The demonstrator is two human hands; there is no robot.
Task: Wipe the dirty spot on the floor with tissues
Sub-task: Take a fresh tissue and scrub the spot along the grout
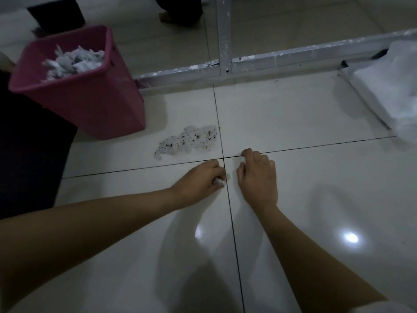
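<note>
A wet, foamy dirty spot (188, 141) with dark specks lies on the white tiled floor (304, 123), just left of a tile joint. My left hand (200, 179) rests on the floor below the spot, its fingers closed on a small white wad of tissue (218, 182) that peeks out at the fingertips. My right hand (257, 177) lies beside it to the right, palm down on the tile, fingers loosely curled and holding nothing. Both hands sit near the crossing of the tile joints, a short way from the spot.
A pink bin (90, 91) with used crumpled tissues (72, 62) stands left of the spot. A white plastic bag (388, 86) lies at the right. A metal frame (270, 57) runs along the floor behind. A dark mat (29, 143) covers the far left. Someone's foot (171, 16) is at the top.
</note>
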